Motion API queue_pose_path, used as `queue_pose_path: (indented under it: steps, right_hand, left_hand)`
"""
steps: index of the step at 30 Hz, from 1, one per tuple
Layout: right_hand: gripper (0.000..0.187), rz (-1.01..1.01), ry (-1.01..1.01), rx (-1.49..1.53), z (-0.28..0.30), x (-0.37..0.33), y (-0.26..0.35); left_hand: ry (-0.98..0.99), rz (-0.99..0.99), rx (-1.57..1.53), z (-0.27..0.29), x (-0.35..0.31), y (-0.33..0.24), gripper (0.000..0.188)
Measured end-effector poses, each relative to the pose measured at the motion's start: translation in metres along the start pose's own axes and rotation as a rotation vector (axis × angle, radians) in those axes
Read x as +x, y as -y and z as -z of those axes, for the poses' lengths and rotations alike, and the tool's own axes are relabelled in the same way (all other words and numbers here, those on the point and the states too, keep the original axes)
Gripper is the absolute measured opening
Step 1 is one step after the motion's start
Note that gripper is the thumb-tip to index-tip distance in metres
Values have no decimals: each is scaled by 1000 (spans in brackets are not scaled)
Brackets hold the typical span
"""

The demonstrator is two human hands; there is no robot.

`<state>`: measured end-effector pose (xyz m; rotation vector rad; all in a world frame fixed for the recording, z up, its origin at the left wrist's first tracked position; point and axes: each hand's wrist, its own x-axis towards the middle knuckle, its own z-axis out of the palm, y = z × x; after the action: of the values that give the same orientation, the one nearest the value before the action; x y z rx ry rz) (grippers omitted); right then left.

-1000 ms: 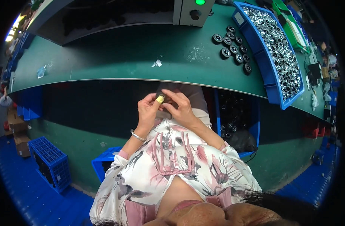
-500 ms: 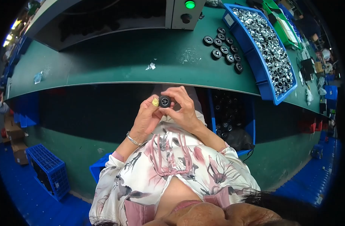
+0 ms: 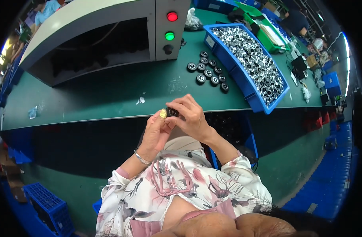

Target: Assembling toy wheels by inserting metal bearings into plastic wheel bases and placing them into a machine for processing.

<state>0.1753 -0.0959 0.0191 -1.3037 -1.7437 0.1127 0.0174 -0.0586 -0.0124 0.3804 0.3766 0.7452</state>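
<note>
Between my two hands, close to the table's front edge, is a small black toy wheel (image 3: 173, 112). My left hand (image 3: 156, 128) pinches its left side, with a yellow covering on the thumb tip. Fingers and thumb of my right hand (image 3: 190, 117) close round the wheel's other side and hide part of it. Several similar black wheels (image 3: 208, 73) with silvery centres lie grouped on the green table (image 3: 121, 94), beyond my right hand.
A long blue bin (image 3: 232, 75) full of shiny silvery parts stands right of the loose wheels. A grey machine (image 3: 161, 35) with red and green lights occupies the back left. Under the table, a blue crate (image 3: 250, 144) holds dark parts. Plastic scraps (image 3: 140, 100) lie near the edge.
The head view has tilted up, showing more of the machine and its red light. The wheel has turned in my fingers, and my right hand now covers more of it.
</note>
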Motion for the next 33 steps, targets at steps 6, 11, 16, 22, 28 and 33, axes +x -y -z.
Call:
queue_pose_path:
  steps: [6, 11, 16, 22, 28, 33]
  right_hand:
    - [45, -47, 68, 38, 25, 15, -12]
    - [46, -594, -81, 1003, 18, 1, -39]
    - [52, -652, -96, 1284, 11, -3, -34]
    - [44, -705, -53, 1337, 3, -1, -27]
    - [28, -721, -80, 978, 3, -2, -28]
    - [16, -565, -205, 899, -5, -6, -27]
  left_hand:
    - [8, -139, 215, -13, 11, 0, 23]
    - [-7, -348, 578, -17, 9, -4, 23]
    - [23, -248, 577, -23, 21, -12, 25]
    - [23, 64, 88, -20, 34, -10, 25]
    - [-59, -165, 222, -19, 32, 0, 23]
    - [-11, -191, 230, -19, 32, -1, 21]
